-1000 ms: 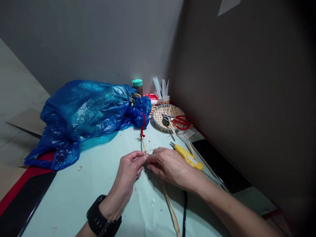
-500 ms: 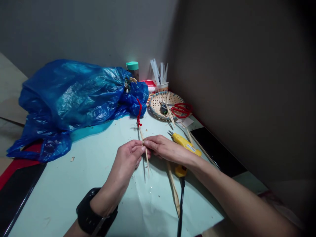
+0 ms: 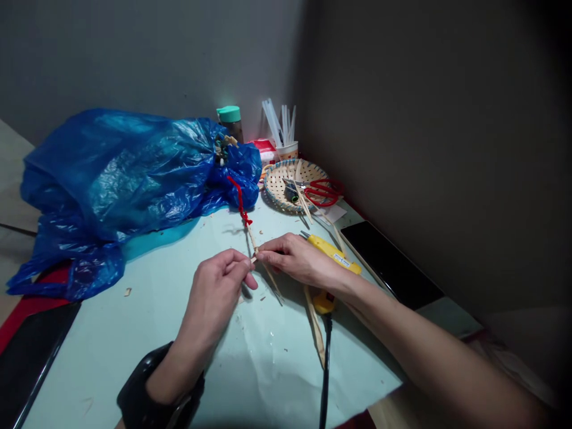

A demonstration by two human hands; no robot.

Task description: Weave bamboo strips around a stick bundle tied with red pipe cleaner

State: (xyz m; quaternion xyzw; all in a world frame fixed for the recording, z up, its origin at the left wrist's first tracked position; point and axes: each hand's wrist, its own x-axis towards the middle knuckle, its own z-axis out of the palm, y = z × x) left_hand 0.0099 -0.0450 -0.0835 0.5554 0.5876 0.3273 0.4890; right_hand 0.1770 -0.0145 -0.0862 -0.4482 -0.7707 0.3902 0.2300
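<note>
My right hand [image 3: 290, 256] pinches a thin pale stick [image 3: 251, 237] near its middle. Twisted red fuzzy cord [image 3: 242, 205] is fixed to the stick's far end, and its split lower end [image 3: 276, 285] points toward me. My left hand [image 3: 223, 283], just to the left, pinches the end of a narrow pale strip [image 3: 254, 260] that runs to the stick at my right fingertips. Fingers hide how strip and stick meet. By my right wrist lies a yellow corded tool [image 3: 330, 250] with a metal tip.
A big blue plastic bag [image 3: 134, 179] fills the back left. Behind are a green-lidded jar [image 3: 230, 119], a cup of translucent sticks [image 3: 287, 150] and a woven basket [image 3: 272, 190] with red-handled scissors [image 3: 324, 192]. A phone [image 3: 393, 262] lies right; a flat straw-coloured strip [image 3: 316, 333] lies near a black cord [image 3: 326, 369].
My left hand has moved slightly left from the stick, drawing the pale strip's end out sideways. The stick's lower end has swung right. The whole view has shifted a little.
</note>
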